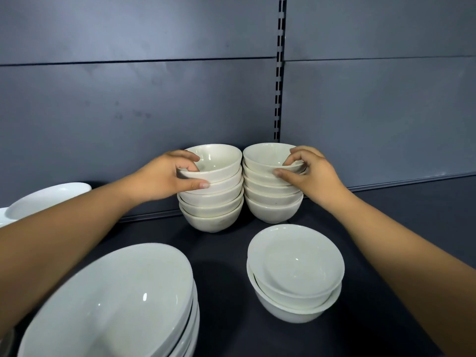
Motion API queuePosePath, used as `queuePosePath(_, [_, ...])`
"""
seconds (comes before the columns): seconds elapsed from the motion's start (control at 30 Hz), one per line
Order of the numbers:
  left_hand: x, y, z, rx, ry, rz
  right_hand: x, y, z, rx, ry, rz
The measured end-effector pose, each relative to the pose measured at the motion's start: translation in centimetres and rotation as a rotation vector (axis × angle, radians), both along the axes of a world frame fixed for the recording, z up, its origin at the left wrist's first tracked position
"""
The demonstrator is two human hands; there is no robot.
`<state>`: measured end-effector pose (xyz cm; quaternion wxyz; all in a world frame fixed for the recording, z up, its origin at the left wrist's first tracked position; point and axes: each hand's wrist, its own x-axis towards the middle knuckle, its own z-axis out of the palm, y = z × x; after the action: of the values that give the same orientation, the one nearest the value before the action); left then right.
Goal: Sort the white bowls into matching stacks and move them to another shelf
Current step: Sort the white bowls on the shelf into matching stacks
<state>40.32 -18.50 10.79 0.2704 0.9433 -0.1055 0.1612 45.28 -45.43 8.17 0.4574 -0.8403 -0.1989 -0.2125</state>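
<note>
Two stacks of several small white bowls stand side by side at the back of the dark shelf (386, 228). My left hand (164, 176) pinches the rim of the top bowl of the left stack (219, 161), thumb inside, fingers under the rim. My right hand (309, 173) pinches the near rim of the top bowl of the right stack (262, 155) the same way. Nearer to me, a short stack of two medium white bowls (296, 266) sits right of centre. A stack of large white bowls (116, 305) fills the lower left.
A shallow white plate (49, 199) lies at the far left by the grey back panel (128, 112). A slotted upright (279, 73) runs down the back wall above the small stacks. Dark shelf surface stretches to the right of the bowls.
</note>
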Motion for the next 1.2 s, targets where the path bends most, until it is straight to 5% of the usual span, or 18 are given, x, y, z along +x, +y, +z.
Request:
queuePosePath(0.27, [-0.1,-0.4,-0.3,-0.010,-0.028,0.013,0.4,0.4,-0.7,0.193,0.137,0.020])
queuePosePath(1.2, [-1.1,0.6,-3.6,0.050,-0.134,-0.030,-0.8,1.0,-0.7,0.133,0.192,-0.117])
